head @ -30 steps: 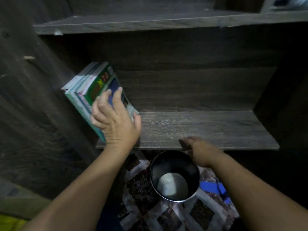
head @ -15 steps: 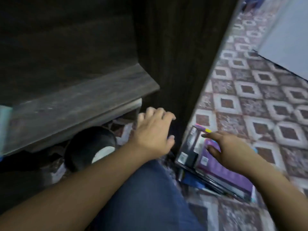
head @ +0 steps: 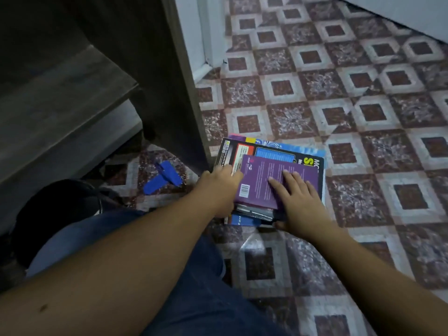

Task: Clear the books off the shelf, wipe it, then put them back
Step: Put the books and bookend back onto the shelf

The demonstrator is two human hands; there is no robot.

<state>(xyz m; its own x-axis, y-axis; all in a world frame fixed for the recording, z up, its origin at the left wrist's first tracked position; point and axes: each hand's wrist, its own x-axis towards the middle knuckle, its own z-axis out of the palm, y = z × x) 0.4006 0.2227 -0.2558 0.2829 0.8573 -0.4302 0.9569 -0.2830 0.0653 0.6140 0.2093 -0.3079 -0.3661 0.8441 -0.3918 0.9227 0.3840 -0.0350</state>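
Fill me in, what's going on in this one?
A person down by a dark wooden shelf unit has both hands on a stack of books lying on the patterned floor. The left hand grips the stack's left edge; the right hand lies on the purple book on top, thumb hooked at the near edge. No books show on the shelf board in view.

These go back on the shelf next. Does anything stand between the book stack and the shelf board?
Yes. The bookcase's upright side panel stands between the stack of books and the shelf board; the stack would likely have to round its front edge.
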